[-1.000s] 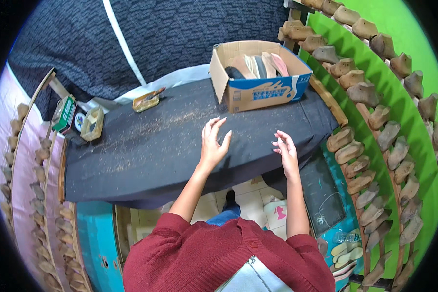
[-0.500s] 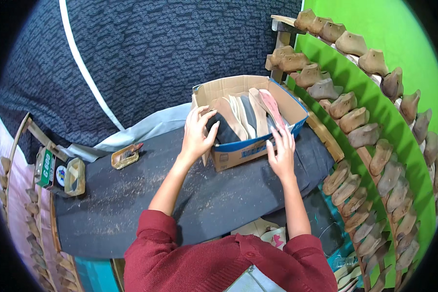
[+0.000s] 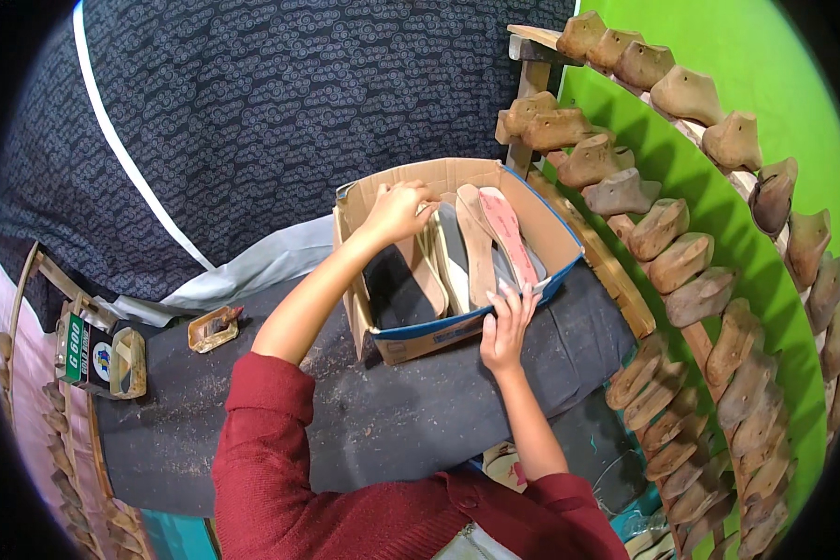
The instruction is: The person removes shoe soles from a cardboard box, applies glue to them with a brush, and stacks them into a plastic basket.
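Sole-shaped pieces (image 3: 477, 247) are leaning inside an open cardboard box (image 3: 411, 350), which is resting on a dark-covered table (image 3: 345, 411). The left hand (image 3: 399, 213) is curving over their far ends; whether its fingers are grasping one, I cannot tell. The right hand (image 3: 506, 329) is lying at the near rim, fingers extended, their hold unclear. Wooden shoe lasts (image 3: 681, 261) are lining racks rightward.

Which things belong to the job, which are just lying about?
Likely the job:
Open brown-and-blue cardboard box, right grip at near rim
Tan and pink sole-shaped pieces inside, left grip over them

Lying about:
Green-and-black rectangular can
Small yellowish tray
Brown wooden foot-shaped blocks
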`<act>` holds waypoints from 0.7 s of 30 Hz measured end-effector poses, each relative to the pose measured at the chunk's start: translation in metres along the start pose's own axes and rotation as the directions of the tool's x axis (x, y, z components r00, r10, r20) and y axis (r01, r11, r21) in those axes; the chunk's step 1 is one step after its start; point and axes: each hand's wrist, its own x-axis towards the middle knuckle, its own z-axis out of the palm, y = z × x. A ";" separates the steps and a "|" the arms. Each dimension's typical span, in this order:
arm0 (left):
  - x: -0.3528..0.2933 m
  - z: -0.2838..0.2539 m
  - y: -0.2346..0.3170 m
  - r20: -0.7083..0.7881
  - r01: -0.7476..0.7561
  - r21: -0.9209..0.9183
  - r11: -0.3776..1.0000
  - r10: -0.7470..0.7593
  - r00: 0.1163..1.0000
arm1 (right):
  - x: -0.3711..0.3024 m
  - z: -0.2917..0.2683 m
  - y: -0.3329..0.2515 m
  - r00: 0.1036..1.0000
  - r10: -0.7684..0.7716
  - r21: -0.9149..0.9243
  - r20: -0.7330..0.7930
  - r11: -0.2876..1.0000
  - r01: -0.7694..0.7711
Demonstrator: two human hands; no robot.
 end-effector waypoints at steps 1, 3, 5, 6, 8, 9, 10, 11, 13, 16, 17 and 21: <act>0.011 0.008 -0.006 0.027 0.009 0.003 1.000 -0.009 1.000 | 0.000 0.003 0.002 1.000 -0.001 0.006 -0.003 1.000 0.001; 0.030 0.020 -0.024 0.012 -0.056 0.088 0.995 0.056 0.998 | 0.000 0.010 0.001 0.998 -0.032 0.020 -0.063 0.999 0.033; 0.050 0.035 -0.031 0.148 -0.070 0.306 0.950 0.025 0.989 | -0.001 0.012 0.005 0.996 -0.034 0.016 -0.083 0.999 0.035; 0.056 0.040 -0.039 0.199 -0.096 0.365 0.926 0.022 0.980 | -0.002 0.012 0.005 0.995 -0.055 0.002 -0.087 0.998 0.055; 0.072 0.047 -0.046 0.335 -0.170 0.382 0.909 0.035 0.942 | -0.003 0.011 0.009 0.993 -0.069 -0.009 -0.094 0.998 0.069; 0.077 0.052 -0.050 0.464 -0.244 0.385 0.890 0.042 0.885 | -0.003 0.011 0.010 0.993 -0.069 -0.006 -0.096 0.998 0.068; 0.079 0.057 -0.054 0.467 -0.278 0.353 0.893 0.089 0.880 | -0.002 0.012 0.013 0.993 -0.081 -0.002 -0.091 0.997 0.081; 0.080 0.062 -0.058 0.468 -0.282 0.355 0.891 0.091 0.879 | -0.002 0.012 0.014 0.992 -0.093 0.003 -0.086 0.996 0.093; 0.082 0.070 -0.063 0.510 -0.375 0.289 0.881 0.190 0.839 | -0.003 0.015 0.016 0.992 -0.074 0.020 -0.101 0.997 0.077; 0.086 0.079 -0.063 0.513 -0.395 0.262 0.881 0.219 0.830 | -0.003 0.019 0.021 0.985 -0.119 0.016 -0.126 0.992 0.122; 0.087 0.081 -0.062 0.522 -0.393 0.271 0.879 0.208 0.827 | -0.003 0.019 0.022 0.984 -0.117 0.017 -0.131 0.993 0.121; 0.088 0.076 -0.059 0.566 -0.429 0.324 0.843 0.191 0.802 | -0.002 0.020 0.026 0.971 -0.185 -0.022 -0.153 0.983 0.184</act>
